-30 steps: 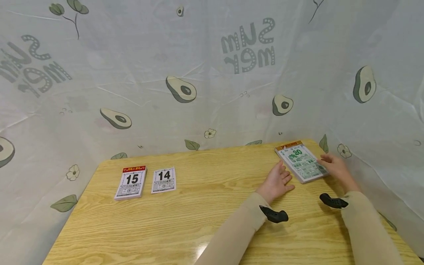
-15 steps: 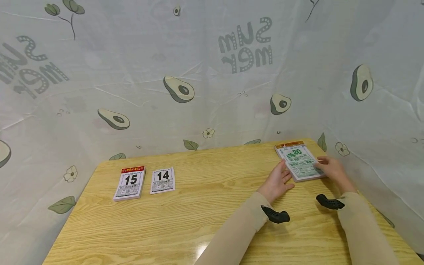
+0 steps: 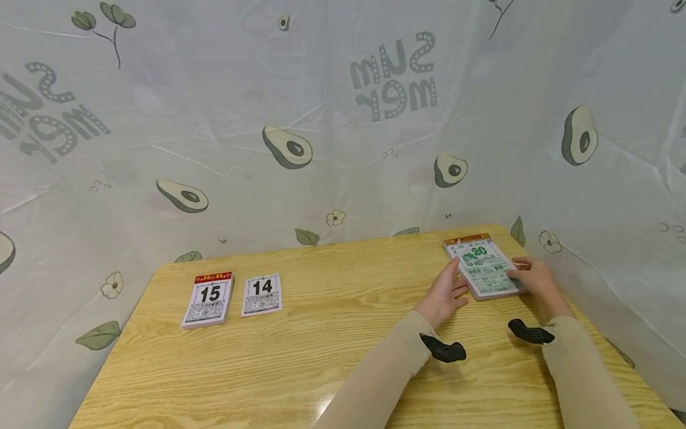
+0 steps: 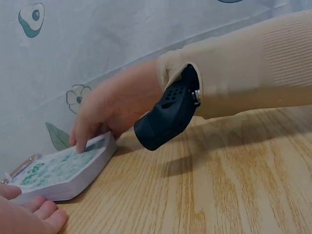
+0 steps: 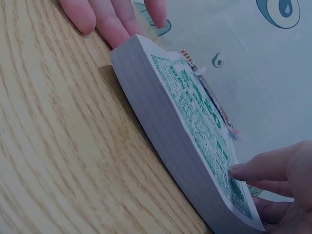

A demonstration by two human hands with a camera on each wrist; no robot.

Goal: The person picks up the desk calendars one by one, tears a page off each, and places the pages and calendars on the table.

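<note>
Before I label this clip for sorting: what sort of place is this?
Probably a makeshift recording corner: a light wooden table enclosed by an avocado-printed white curtain, holding only tear-off calendar pads, black-numbered 15 and green-printed 20.

**Readable numbers and lettering**

A green "20" tops the page of the tear-off calendar pad (image 3: 485, 267) at the tabletop's far right. A black "15" stands on the red-headed calendar pad (image 3: 208, 300) at the left, and "14" on the loose calendar sheet (image 3: 262, 294) just beside it. The avocado-print curtain (image 3: 343, 119) bears mirrored "SUMMER" lettering; the pads' small print is illegible
</note>
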